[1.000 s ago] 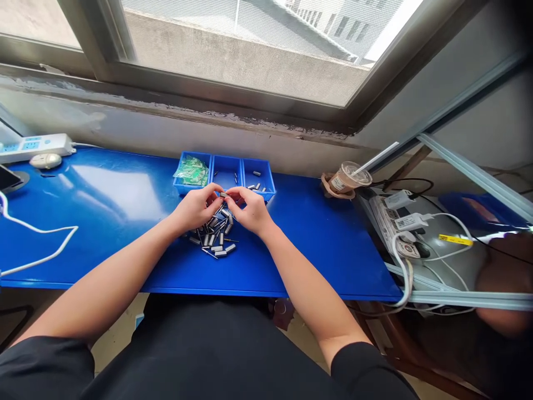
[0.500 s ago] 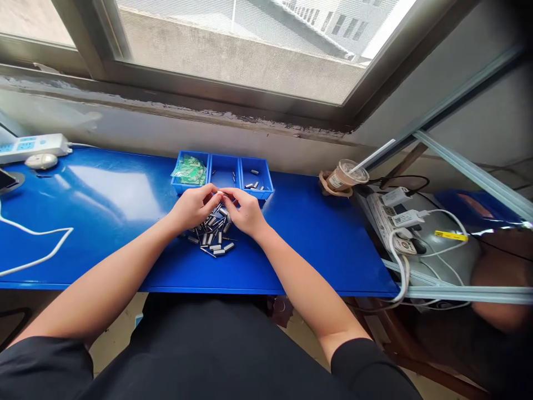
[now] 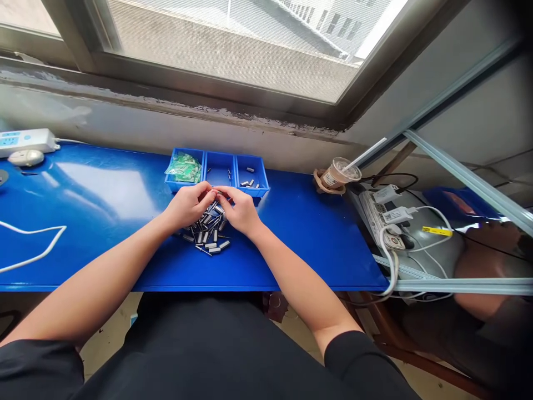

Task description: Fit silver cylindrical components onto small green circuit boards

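Observation:
My left hand point(image 3: 189, 205) and my right hand point(image 3: 239, 210) meet fingertip to fingertip above a pile of small metal parts point(image 3: 210, 236). Both are closed in a pinch around something tiny, mostly covered by the fingers, whose kind I cannot make out. Short silvery cylinders and thin dark pins with pointed ends make up the pile on the blue table point(image 3: 300, 244). Just behind the hands stand three joined blue bins. Green pieces in clear wrapping point(image 3: 185, 168) fill the left bin, a few thin pins lie in the middle bin point(image 3: 219, 161), and several cylinders sit in the right bin point(image 3: 260, 191).
A drink cup point(image 3: 337, 173) with a straw stands in a cardboard holder at the back right. Beyond the table's right edge are a loaded power strip point(image 3: 377, 214) and a metal frame. A white cable point(image 3: 52, 244) and a computer mouse point(image 3: 26, 158) lie to the left.
The whole view has shifted slightly, so the scene sits a little further left. My hands stay pinched together over the pile, and the small item between the fingertips is now less visible.

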